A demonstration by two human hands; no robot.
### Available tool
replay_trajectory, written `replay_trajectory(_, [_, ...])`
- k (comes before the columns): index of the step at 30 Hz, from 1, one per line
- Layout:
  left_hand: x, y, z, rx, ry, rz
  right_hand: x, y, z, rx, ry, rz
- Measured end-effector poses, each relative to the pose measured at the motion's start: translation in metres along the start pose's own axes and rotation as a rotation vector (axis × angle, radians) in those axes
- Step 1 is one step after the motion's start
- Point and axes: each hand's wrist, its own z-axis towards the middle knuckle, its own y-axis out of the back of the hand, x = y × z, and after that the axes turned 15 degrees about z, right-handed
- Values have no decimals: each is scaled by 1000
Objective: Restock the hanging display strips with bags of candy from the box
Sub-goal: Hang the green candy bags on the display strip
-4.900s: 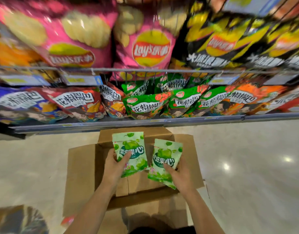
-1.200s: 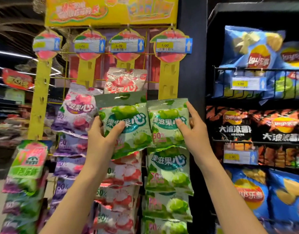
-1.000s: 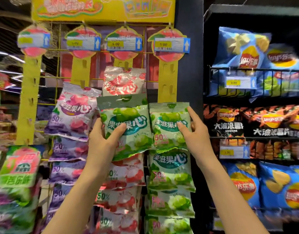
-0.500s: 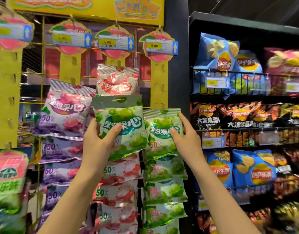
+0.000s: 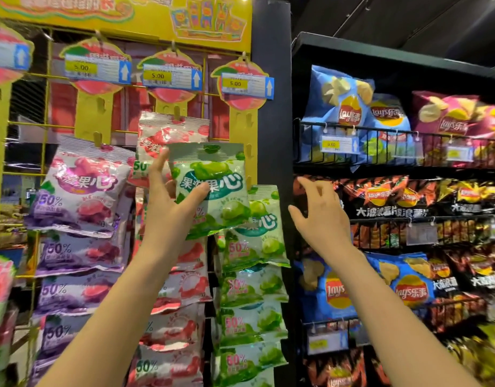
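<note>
1. Hanging is the step in hand: the left hand [image 5: 168, 203] grips a green candy bag [image 5: 212, 188] at 11 o'clock of the freshly hung green bag [image 5: 264, 233].
2. Right hand [image 5: 321, 216] hovers released, fingers loosely curled, holding nothing.
3. Next, the bag's top hole must probably meet a free hook on the yellow strip [image 5: 247, 141]; hooks are blurred.

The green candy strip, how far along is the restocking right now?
Done, it seems: a green bag hangs topmost on the right-hand strip, and the right hand is empty beside it. In hand: the left hand grips a second green bag in front of that strip. Left: hooking it on; empty hooks show above. The box is out of view.
</note>
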Motion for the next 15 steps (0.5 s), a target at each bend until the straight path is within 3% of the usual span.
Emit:
replay_trajectory(8, [-13, -44, 22, 31, -40, 52, -21, 12, 30, 256, 126, -275])
replay_trajectory(15, [-9, -66, 33, -25, -5, 162, -31, 5, 33, 315, 165, -229])
